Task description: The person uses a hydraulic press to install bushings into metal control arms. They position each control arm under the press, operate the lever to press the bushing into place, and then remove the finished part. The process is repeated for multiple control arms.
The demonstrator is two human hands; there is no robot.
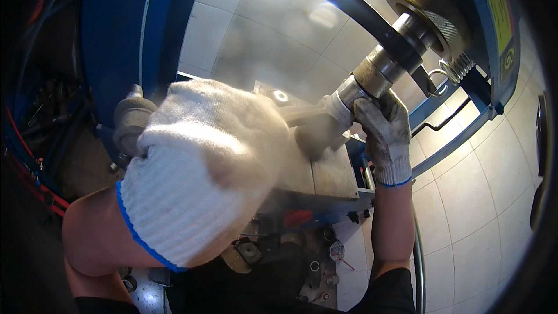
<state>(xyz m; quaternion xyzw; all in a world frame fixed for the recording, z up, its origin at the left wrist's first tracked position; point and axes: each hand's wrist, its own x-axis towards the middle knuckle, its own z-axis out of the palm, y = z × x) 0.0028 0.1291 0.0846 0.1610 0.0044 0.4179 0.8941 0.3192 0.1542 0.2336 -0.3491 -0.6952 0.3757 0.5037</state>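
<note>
Head view: both gloved hands on the blue machine's metal shaft work.

Your right hand (382,134) is closed round the steel shaft (372,75) just below the knurled brass wheel (427,14); your left hand (200,168), nearer you, wraps a grey knob (131,119), grip mostly hidden. The shaft looks heavy, rigid and slick: hold its thicker collar.

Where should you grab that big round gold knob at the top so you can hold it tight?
Grip the gold knurled metal knob around its rough ridged rim, coming from the open upper-left side with fingers wrapped round it. I think the criss-cross ridges would stop slipping. Its back sits close to the blue machine frame, and the steel shaft fills the lower side.
</note>
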